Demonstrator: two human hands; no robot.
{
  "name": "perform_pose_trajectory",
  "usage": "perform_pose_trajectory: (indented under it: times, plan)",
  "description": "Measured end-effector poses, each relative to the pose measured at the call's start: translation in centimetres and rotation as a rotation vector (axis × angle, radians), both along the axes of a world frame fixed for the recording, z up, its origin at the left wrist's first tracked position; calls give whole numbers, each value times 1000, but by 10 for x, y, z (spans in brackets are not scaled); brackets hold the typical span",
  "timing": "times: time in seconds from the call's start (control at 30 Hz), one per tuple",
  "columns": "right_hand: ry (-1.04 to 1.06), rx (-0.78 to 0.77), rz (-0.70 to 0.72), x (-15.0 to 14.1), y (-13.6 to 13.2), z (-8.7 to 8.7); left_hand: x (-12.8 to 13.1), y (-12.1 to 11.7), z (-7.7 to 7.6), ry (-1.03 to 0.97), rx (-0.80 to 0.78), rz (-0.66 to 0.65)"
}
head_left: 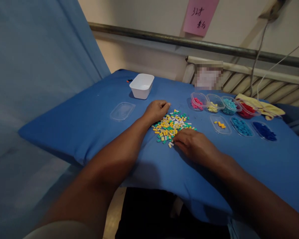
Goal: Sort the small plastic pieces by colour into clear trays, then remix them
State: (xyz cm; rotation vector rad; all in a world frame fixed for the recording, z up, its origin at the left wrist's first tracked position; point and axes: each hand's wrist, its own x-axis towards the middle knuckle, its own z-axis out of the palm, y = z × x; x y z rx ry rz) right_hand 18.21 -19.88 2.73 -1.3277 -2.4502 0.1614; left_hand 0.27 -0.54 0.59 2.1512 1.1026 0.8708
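Blue cloth [89, 132] covers the table beside a ribbed radiator [239, 83].

I count two hands of mine, my left hand [156, 111] and my right hand [194, 143], and one heap of small mixed pieces [170, 125], too many and too jumbled for me to number. I make it one white plastic tub [141, 84], four clear plastic tubs [215, 97] and four shallow clear lids [122, 111]. One lid carries a few orange-yellow pieces [221, 125], touching, so I can't settle their exact number. Beyond those, I count one yellow cloth [266, 112], one pink paper note [199, 18], one radiator [271, 79] and one long pipe [169, 39].
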Motion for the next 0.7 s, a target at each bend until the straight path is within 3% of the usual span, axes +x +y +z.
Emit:
perform_pose_trajectory:
  times: [0.17,0.33,0.47,0.6,0.7]
  plan:
    - [-34,59,-46,-5,3,-4,0,-1,2,-6,-4,-1]
    - [306,7,-108,11,3,0,-1,-2,3,-33,-5,-19]
    - [436,55,-364,57,6,5,-2,-2,3,-35,-24,-25]
    - [314,108,-670,114,10,2,-2,0,2,-31,-32,-30]
    - [185,179,-759,144,12,-6,-2,1,1,-21,-24,-18]
